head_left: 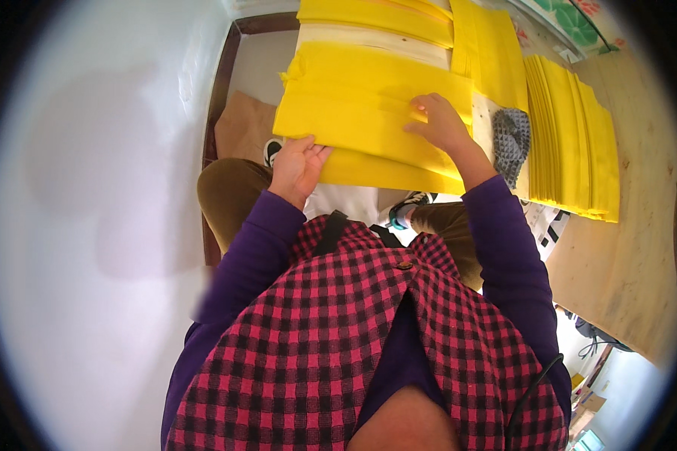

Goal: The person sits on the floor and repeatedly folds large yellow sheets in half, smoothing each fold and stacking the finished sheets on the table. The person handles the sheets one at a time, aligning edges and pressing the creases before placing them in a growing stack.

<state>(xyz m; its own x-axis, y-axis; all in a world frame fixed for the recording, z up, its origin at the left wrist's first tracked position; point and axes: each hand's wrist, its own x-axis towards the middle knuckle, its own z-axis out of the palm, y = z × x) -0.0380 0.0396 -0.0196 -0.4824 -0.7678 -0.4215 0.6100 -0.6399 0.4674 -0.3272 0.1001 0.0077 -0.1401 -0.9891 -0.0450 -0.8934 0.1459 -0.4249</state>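
A folded yellow cloth [353,120] lies spread in front of me on a pale board, its front edge doubled over a lower yellow layer [387,171]. My left hand [299,169] is at the cloth's front left corner, its fingers closed on the edge with the palm partly turned up. Over the right part of the same cloth is my right hand [440,124], its fingers curved and apart with nothing between them. Whether those fingertips touch the fabric is hard to see.
A thick stack of folded yellow cloth [572,139] stands to the right, beside a crumpled grey textured cloth [511,143]. More yellow pieces [384,19] lie at the back. A wooden board [617,248] extends along the right; a white wall [90,188] rises at left.
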